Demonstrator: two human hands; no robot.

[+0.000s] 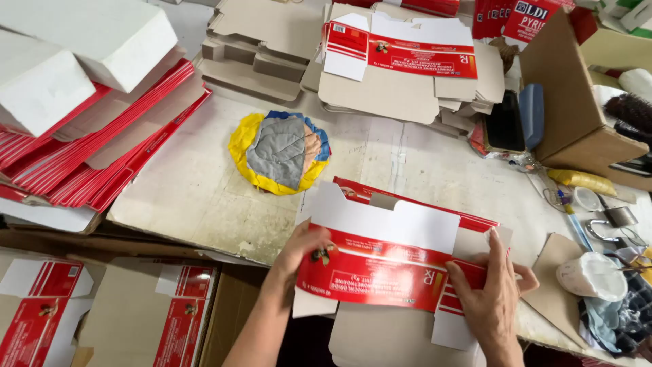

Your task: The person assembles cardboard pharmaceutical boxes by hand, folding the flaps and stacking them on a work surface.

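Note:
A flat red and white cardboard box blank (387, 255) lies at the near edge of the worn work board (197, 197), partly folded over. My left hand (299, 248) grips its left end, thumb on the red printed face. My right hand (485, 289) holds its right end, fingers spread across the red and white flap. Under the blank rest plain grey-brown card flaps (387, 333).
A round yellow, blue and grey quilted pad (280, 153) sits mid-board. Stacks of flat red blanks (102, 149) lie left, more blanks (401, 64) at the back. An open brown carton (570, 88), a dark phone (504, 122), a padlock (608, 224) and a white cup (591, 275) are on the right.

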